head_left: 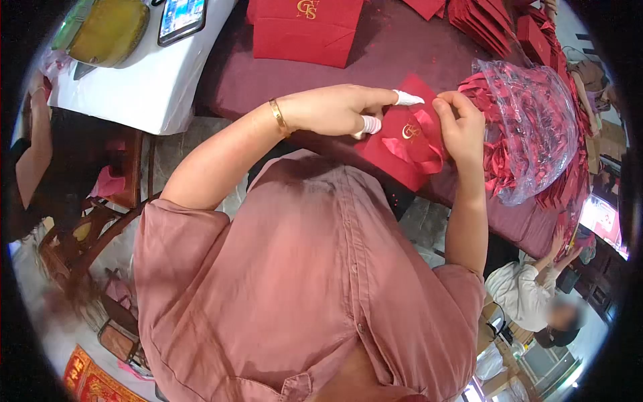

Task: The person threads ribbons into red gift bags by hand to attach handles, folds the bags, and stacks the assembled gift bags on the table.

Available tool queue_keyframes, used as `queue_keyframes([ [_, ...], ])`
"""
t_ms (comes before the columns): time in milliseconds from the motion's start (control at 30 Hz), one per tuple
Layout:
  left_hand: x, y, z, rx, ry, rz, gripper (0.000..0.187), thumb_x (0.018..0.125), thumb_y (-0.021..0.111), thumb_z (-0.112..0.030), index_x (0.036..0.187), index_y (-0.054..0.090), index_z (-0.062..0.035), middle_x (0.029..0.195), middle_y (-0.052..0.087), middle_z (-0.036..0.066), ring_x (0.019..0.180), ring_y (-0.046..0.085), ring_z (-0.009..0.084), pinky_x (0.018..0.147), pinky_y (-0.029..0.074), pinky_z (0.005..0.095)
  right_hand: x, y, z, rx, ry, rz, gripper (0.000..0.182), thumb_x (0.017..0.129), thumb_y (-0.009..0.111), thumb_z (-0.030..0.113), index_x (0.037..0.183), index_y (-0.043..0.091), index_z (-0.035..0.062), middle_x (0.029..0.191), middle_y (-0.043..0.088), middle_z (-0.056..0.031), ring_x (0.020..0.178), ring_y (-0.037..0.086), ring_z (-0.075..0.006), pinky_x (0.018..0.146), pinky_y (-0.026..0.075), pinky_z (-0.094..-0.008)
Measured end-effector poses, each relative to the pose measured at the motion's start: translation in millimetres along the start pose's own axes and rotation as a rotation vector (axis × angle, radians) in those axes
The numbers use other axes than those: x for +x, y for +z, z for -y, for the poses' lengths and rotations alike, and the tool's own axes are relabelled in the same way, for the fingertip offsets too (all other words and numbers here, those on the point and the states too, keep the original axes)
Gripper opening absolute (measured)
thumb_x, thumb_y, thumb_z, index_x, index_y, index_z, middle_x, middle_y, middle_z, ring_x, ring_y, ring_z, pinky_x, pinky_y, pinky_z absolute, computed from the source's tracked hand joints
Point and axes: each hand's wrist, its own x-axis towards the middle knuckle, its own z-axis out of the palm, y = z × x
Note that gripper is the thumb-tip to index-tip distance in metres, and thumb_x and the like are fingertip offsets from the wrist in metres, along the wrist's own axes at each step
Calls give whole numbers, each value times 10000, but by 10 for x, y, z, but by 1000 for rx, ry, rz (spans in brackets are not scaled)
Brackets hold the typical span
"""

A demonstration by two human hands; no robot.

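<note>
A small red paper gift bag [416,144] with a gold monogram and a glossy pink-red ribbon [423,157] is between my hands at the table's near edge. My left hand [348,110], with white coverings on the thumb and a finger, grips the bag's left side. At its upper right edge, my right hand [462,124] pinches thumb against forefinger; whether ribbon or paper lies in that pinch I cannot make out. Right beside the right hand sits a clear plastic bag [536,127] full of red ribbons.
A larger red bag [305,33] lies farther back, with stacked red bags [479,23] at the upper right. A white table [144,94] at left bears a phone [182,20] and a yellowish-green container [110,30]. Other people are at both sides, one in white [519,295].
</note>
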Motion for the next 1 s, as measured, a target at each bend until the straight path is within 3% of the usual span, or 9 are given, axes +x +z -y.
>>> queue_keyframes([
  [100, -1, -4, 13, 64, -4, 3, 650, 890, 461, -11, 1500, 328, -193, 840, 481, 24, 739, 462, 117, 724, 428, 259, -6, 7, -1, 26, 52, 18, 138, 868, 656, 139, 888, 653, 3, 726, 633, -82, 641, 567, -132, 612, 454, -270],
  [233, -24, -14, 8, -140, 131, -89, 648, 923, 478, -4, 1518, 271, -160, 890, 509, 12, 763, 468, 98, 719, 437, 246, -5, 15, -104, 195, 160, -26, 132, 876, 654, 130, 895, 658, -1, 692, 593, -3, 644, 505, -65, 596, 423, -235],
  [267, -29, -1, 27, -149, 82, -122, 675, 916, 494, 3, 1523, 249, -159, 902, 528, 19, 779, 483, 100, 723, 438, 245, -11, 31, -159, 236, 185, -31, 130, 878, 653, 123, 894, 660, -6, 687, 574, 30, 650, 485, -44, 582, 403, -226],
  [400, -30, 1, 27, -24, -9, -144, 702, 896, 527, 6, 1518, 227, -116, 906, 584, 29, 822, 529, 109, 732, 447, 250, -26, 41, -130, 184, 183, -13, 121, 875, 654, 117, 890, 659, -3, 680, 575, 12, 641, 482, -46, 575, 395, -222],
  [500, 16, -9, 113, -98, -93, -132, 697, 865, 519, 35, 1502, 263, -90, 892, 595, 34, 815, 539, 113, 736, 450, 250, -19, 47, -53, 91, 162, -30, 111, 866, 659, 108, 874, 653, -2, 698, 609, -36, 628, 524, -86, 573, 415, -246],
  [567, 43, -14, 163, -234, -131, -142, 713, 819, 509, 61, 1487, 300, -80, 883, 603, 47, 800, 549, 114, 739, 448, 252, -2, 49, 10, 18, 1, -117, 109, 853, 667, 104, 855, 646, -3, 746, 643, -97, 647, 592, -167, 595, 456, -287],
  [667, 45, -21, 131, -275, -131, -139, 726, 824, 530, 56, 1493, 284, -84, 853, 608, 46, 773, 561, 117, 728, 453, 254, 14, 22, 116, -57, -48, -136, 113, 843, 673, 103, 844, 640, -5, 791, 660, -125, 693, 634, -233, 629, 485, -319],
  [800, 46, 3, 67, -222, -138, -161, 757, 816, 551, 66, 1499, 263, -87, 802, 611, 44, 728, 574, 120, 692, 465, 259, 4, 17, 113, -81, -51, -137, 111, 843, 669, 99, 848, 638, -7, 801, 659, -128, 718, 643, -244, 648, 493, -322],
  [1000, 7, 151, 2, -61, -100, -384, 768, 819, 580, 66, 1497, 268, -117, 743, 613, 68, 650, 583, 132, 626, 481, 295, -34, 4, 110, -75, -60, -132, 112, 869, 658, 116, 870, 630, 7, 742, 648, -135, 651, 639, -254, 600, 488, -336],
])
